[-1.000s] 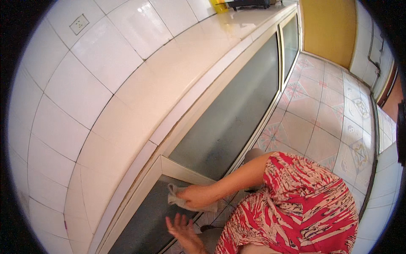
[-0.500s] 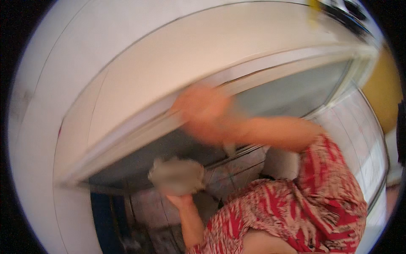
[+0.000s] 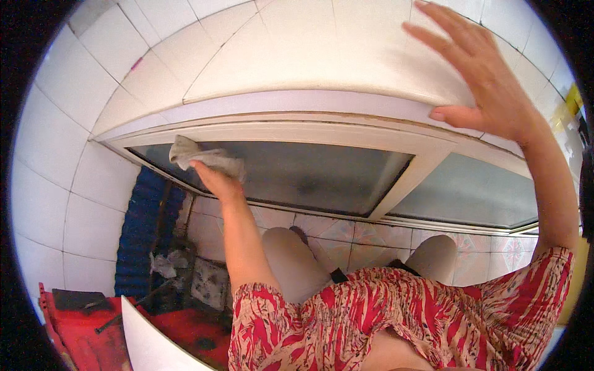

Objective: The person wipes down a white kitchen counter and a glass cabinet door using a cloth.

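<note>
A crumpled greyish-white cloth [image 3: 210, 159] is bunched in my left hand [image 3: 218, 180], against the left end of a dark glass panel [image 3: 309, 176]. The cloth hides most of that hand's fingers. Pale framing [image 3: 405, 179] surrounds the panel on a low cabinet front, with a second, lighter glass panel [image 3: 473, 191] to its right. Over the right part of the cream countertop [image 3: 322, 62], my right hand [image 3: 479, 80] is raised with fingers spread and nothing in it. Whether its thumb touches the counter's front edge, I cannot tell.
White tiles [image 3: 102, 179] cover the wall at left. Below them stands a dark blue ridged object [image 3: 141, 232], near a red object [image 3: 77, 337] and a white curved edge [image 3: 151, 340]. Patterned tiles [image 3: 322, 241] form the floor around my knees. Something yellow [image 3: 574, 99] shows at far right.
The view has turned and sharpened. My right hand has left the cabinet's upper edge and lifted rightward over the counter. My left hand has carried the cloth up and left onto the glass.
</note>
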`<state>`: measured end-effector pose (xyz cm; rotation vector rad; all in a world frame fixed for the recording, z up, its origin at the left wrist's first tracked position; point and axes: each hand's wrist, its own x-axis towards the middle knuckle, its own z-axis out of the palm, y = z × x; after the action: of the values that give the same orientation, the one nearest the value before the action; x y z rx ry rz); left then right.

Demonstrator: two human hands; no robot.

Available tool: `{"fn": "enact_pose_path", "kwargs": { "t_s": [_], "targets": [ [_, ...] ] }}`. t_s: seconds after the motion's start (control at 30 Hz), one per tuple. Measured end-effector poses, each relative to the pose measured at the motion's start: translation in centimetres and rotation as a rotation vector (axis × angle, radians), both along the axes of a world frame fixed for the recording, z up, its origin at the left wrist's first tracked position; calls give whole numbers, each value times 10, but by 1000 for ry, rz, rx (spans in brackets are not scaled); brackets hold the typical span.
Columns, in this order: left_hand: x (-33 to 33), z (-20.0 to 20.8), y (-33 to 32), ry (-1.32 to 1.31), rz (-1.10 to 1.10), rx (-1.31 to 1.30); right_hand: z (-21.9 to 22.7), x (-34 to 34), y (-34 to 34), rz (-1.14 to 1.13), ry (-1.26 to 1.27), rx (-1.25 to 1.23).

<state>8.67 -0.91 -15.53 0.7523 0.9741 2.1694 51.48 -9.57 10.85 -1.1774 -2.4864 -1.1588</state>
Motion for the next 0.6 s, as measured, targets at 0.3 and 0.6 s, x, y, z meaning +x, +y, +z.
{"fn": "enact_pose_path", "kwargs": {
  "t_s": [0.3, 0.6],
  "targets": [
    [177, -45, -52, 251, 117, -180, 10, -11, -2, 23, 250, -340],
    [189, -89, -51, 1290, 314, -14, 9, -16, -13, -59, 284, -402]
  ]
}}
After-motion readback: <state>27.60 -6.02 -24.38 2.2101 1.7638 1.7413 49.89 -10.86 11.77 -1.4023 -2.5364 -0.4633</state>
